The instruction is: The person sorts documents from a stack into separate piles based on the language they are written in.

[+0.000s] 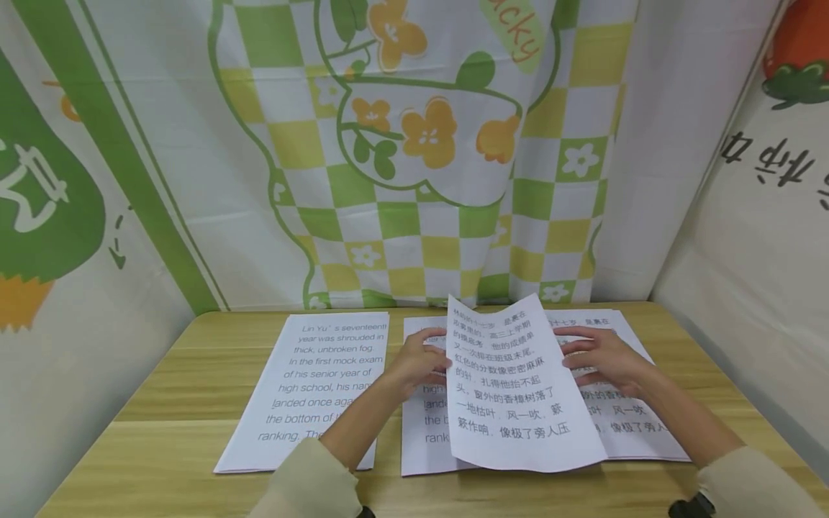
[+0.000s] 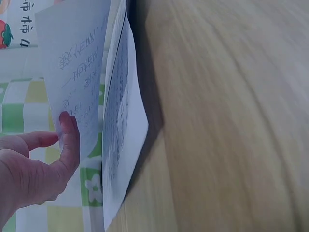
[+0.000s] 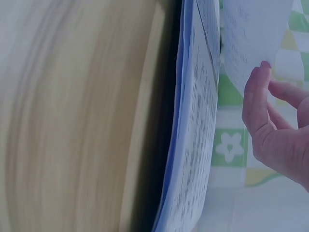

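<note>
A sheet of paper (image 1: 505, 381) printed with Chinese text is held up, slightly bowed, above other papers on the table. My left hand (image 1: 417, 362) pinches its left edge; in the left wrist view the left hand (image 2: 43, 169) has thumb and fingers on either side of the sheet (image 2: 79, 58). On the opposite edge my right hand (image 1: 605, 360) grips it, and the right wrist view has that hand (image 3: 282, 130) at the sheet's margin (image 3: 256, 34). Beneath lie English-printed paper (image 1: 434, 450) and Chinese-printed paper (image 1: 648, 414), both partly covered.
Another stack of English-printed paper (image 1: 317, 381) lies to the left, partly behind my left forearm. All papers rest on a wooden table (image 1: 162, 446). A patterned curtain (image 1: 427, 237) hangs just past its back edge, with printed cloth at both sides.
</note>
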`<state>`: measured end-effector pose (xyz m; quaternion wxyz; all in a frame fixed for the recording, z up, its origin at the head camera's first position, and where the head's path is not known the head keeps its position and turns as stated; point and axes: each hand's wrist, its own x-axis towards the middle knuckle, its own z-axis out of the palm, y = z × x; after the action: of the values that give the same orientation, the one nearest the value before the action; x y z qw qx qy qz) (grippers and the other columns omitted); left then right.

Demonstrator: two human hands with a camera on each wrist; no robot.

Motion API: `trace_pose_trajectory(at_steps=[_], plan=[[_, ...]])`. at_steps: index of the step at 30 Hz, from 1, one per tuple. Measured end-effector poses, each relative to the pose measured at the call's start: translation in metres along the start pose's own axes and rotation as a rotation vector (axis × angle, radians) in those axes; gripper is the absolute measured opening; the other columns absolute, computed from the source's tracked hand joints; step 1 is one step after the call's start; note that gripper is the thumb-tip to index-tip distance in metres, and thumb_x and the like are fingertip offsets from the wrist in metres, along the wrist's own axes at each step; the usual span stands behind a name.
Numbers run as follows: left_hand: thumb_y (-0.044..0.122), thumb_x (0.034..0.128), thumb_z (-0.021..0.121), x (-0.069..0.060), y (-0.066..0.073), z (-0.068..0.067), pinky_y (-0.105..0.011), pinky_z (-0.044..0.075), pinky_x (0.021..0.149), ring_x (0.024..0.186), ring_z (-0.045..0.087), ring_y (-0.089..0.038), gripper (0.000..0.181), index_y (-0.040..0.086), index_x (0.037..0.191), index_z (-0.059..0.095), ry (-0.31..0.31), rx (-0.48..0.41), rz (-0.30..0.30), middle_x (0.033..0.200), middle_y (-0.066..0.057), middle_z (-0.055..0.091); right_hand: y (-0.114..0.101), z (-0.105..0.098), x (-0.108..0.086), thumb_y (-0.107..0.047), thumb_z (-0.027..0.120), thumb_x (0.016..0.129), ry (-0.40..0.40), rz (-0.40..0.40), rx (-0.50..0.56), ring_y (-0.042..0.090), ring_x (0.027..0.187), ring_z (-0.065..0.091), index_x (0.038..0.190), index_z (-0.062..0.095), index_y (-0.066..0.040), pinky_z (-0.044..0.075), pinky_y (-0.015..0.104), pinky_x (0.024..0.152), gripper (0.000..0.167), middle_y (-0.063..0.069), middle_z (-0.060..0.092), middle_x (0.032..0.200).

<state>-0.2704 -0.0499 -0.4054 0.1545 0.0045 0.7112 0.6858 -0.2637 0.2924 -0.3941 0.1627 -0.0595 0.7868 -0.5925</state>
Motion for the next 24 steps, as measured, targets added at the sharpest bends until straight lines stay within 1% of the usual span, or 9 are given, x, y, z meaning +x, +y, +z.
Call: trace_pose_trajectory(at_steps=[4,8,13,15,20,23,24], plan=[[-0.015,0.0888,0.061,0.004,0.002,0.014,-0.034,0.066,0.073,0.078,0.068,-0.021,0.067,0.002,0.152,0.046,-0.006,-0.012,0.001,0.111,-0.02,0.065,0.004,-0.015,-0.006,-0.001,0.069,0.094,-0.007,-0.002,0.006,0.023,0.099,0.07,0.158,0.032,0.004,0.065,0.043,0.08,0.074,0.013,0.065,0.121],[-0.016,0.0882,0.062,0.009,0.004,0.026,-0.037,0.066,0.075,0.079,0.068,-0.022,0.067,0.002,0.151,0.047,-0.019,-0.022,0.018,0.111,-0.021,0.065,0.009,-0.03,-0.012,-0.001,0.068,0.095,0.003,-0.007,-0.004,0.022,0.099,0.07,0.158,0.031,0.004,0.065,0.044,0.081,0.073,0.009,0.065,0.118],[-0.016,0.0878,0.063,0.017,0.005,0.04,-0.039,0.066,0.078,0.082,0.069,-0.024,0.067,0.001,0.151,0.048,-0.038,-0.025,0.047,0.109,-0.02,0.065,0.014,-0.046,-0.018,-0.002,0.068,0.096,0.005,-0.004,0.014,0.02,0.1,0.069,0.159,0.033,-0.002,0.065,0.044,0.083,0.073,0.007,0.063,0.12],[-0.017,0.087,0.062,0.02,0.005,0.045,-0.039,0.066,0.078,0.081,0.07,-0.024,0.067,0.0,0.15,0.048,-0.047,-0.039,0.054,0.108,-0.021,0.067,0.015,-0.052,-0.019,-0.002,0.068,0.096,0.01,0.001,0.017,0.02,0.101,0.069,0.16,0.031,-0.002,0.064,0.044,0.084,0.074,0.006,0.062,0.121],[-0.019,0.0849,0.063,0.029,0.005,0.059,-0.038,0.066,0.075,0.081,0.072,-0.025,0.068,-0.002,0.149,0.049,-0.049,-0.048,0.052,0.106,-0.02,0.071,0.022,-0.065,-0.021,-0.003,0.066,0.098,0.024,0.024,0.0,0.02,0.101,0.068,0.162,0.024,0.0,0.064,0.044,0.084,0.076,0.008,0.059,0.126],[-0.02,0.0838,0.064,0.032,0.003,0.066,-0.038,0.066,0.073,0.081,0.073,-0.027,0.069,-0.001,0.149,0.049,-0.045,-0.044,0.05,0.106,-0.02,0.072,0.028,-0.074,-0.023,-0.005,0.064,0.099,0.012,0.031,-0.006,0.019,0.103,0.067,0.162,0.025,-0.004,0.064,0.042,0.084,0.074,0.009,0.057,0.13],[-0.021,0.0832,0.064,0.033,0.002,0.069,-0.038,0.066,0.072,0.08,0.073,-0.027,0.07,-0.001,0.149,0.049,-0.044,-0.047,0.048,0.106,-0.02,0.072,0.031,-0.077,-0.024,-0.005,0.064,0.1,0.005,0.028,0.001,0.018,0.103,0.067,0.162,0.028,-0.007,0.063,0.042,0.084,0.073,0.008,0.056,0.131]])
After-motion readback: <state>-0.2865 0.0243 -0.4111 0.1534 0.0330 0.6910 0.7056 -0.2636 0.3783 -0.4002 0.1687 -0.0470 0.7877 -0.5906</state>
